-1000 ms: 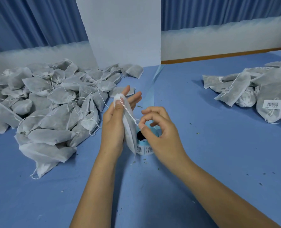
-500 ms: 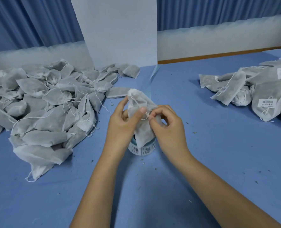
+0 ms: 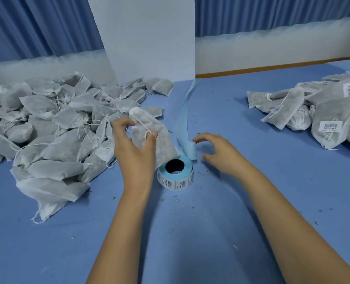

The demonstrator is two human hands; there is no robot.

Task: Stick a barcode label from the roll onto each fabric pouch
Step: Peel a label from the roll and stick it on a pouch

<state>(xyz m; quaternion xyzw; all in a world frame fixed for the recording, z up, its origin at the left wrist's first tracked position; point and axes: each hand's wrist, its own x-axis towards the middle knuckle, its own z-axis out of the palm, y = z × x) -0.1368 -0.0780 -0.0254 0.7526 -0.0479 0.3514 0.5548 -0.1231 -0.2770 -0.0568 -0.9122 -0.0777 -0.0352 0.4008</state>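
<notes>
My left hand point(image 3: 136, 148) holds a white fabric pouch point(image 3: 159, 146) just behind the label roll point(image 3: 175, 177). Its thumb presses the drawstring loop against the pouch's face. No label shows on that face. The roll stands on the blue table, white barcode labels on its outer side. From the roll a blue backing strip point(image 3: 183, 121) rises towards the back. My right hand point(image 3: 219, 154) hovers right of the roll with fingers loosely curled and nothing in them. Its index fingertip is at the strip's curled lower end.
A big heap of unlabelled pouches point(image 3: 47, 124) with loose strings fills the left of the table point(image 3: 190, 232). A pile of labelled pouches point(image 3: 323, 113) lies at the right. A white board point(image 3: 149, 37) stands at the back. Small herb crumbs dot the table.
My right hand let go of the pouch's string and moved right to the backing strip. My left hand lowered the pouch and turned it flat behind the roll.
</notes>
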